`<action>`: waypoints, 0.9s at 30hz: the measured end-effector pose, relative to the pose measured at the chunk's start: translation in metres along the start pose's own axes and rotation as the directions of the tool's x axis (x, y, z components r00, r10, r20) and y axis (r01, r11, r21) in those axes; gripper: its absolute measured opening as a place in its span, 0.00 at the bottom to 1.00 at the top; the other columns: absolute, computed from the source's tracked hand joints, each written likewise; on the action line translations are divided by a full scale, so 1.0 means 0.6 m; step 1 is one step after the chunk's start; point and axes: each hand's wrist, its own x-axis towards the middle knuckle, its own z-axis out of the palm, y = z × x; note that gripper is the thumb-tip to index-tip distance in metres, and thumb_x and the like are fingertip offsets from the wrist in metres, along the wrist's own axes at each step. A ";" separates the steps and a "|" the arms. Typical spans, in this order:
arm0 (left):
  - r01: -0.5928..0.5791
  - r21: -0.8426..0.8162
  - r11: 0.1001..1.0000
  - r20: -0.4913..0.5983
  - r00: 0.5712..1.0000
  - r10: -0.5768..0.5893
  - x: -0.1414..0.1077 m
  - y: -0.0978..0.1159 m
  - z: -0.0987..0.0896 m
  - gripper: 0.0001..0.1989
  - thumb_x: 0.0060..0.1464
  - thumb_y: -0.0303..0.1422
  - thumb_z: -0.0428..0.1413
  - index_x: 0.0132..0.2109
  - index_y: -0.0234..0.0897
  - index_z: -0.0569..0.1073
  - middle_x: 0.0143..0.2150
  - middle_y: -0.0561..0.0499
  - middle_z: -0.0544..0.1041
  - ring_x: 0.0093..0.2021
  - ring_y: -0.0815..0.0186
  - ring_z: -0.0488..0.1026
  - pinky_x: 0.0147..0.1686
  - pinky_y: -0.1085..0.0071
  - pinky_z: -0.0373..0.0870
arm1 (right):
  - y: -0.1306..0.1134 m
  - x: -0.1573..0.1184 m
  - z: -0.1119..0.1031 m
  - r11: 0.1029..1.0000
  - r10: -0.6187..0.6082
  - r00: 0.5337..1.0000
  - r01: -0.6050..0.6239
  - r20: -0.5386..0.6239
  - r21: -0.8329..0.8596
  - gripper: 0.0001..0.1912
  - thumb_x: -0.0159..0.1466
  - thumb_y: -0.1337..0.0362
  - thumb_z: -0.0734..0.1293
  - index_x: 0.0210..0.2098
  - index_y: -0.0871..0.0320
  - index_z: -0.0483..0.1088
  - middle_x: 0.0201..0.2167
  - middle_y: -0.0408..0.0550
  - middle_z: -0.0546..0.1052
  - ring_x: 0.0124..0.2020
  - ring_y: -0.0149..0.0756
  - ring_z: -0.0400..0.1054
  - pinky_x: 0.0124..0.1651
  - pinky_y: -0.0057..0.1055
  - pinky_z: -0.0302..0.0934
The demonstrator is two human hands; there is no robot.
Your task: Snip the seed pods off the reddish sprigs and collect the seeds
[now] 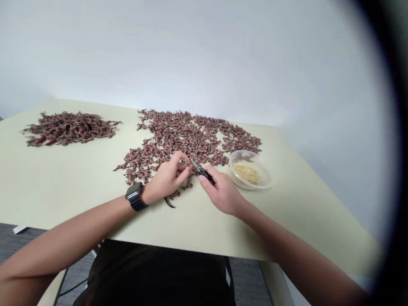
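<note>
My left hand [168,178], with a dark watch at the wrist, is closed in a pinch on a small reddish-brown piece [188,165], mostly hidden by the fingers. In my right hand [225,192] is a pair of small pliers or cutters [199,168] with black handles. Their metal tips meet the left fingertips; whether the jaws bite on the piece is too small to tell. Just beyond both hands, many similar shiny reddish-brown pieces [178,136] lie spread over the table. A thin curved black tool [170,203], perhaps tweezers, lies partly under my left hand.
A clear round plastic bowl [268,185] holding small gold-coloured bits [247,174] stands right of the spread pieces. At the far left is a denser heap of brown pieces [75,127]. The pale yellow table [197,231] meets a white wall [191,55] behind.
</note>
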 end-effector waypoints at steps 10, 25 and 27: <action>0.016 -0.253 0.967 0.041 0.999 -0.005 0.007 -0.003 -0.009 0.14 0.65 0.43 0.55 0.50 0.37 0.68 0.37 0.48 0.81 0.36 0.64 0.80 0.39 0.70 0.75 | 0.004 0.001 0.001 0.999 -0.012 0.999 0.011 -0.031 -0.050 0.12 0.72 0.54 0.59 0.39 0.55 0.63 0.24 0.38 0.64 0.25 0.31 0.57 0.30 0.31 0.50; -0.253 0.240 0.937 0.080 0.967 0.240 0.023 -0.021 -0.033 0.15 0.69 0.39 0.51 0.55 0.36 0.73 0.44 0.47 0.81 0.39 0.66 0.77 0.42 0.71 0.73 | -0.002 0.001 -0.007 0.953 0.162 0.978 -0.190 0.132 0.234 0.17 0.72 0.50 0.58 0.34 0.55 0.62 0.27 0.40 0.60 0.27 0.30 0.54 0.28 0.29 0.49; -0.345 0.345 0.873 0.127 0.939 0.321 0.026 -0.029 -0.040 0.15 0.70 0.36 0.50 0.57 0.36 0.72 0.48 0.44 0.80 0.43 0.64 0.78 0.45 0.69 0.73 | -0.005 0.003 -0.014 0.853 0.239 0.930 -0.338 0.279 0.398 0.18 0.71 0.47 0.58 0.34 0.55 0.62 0.27 0.39 0.56 0.25 0.29 0.47 0.23 0.28 0.42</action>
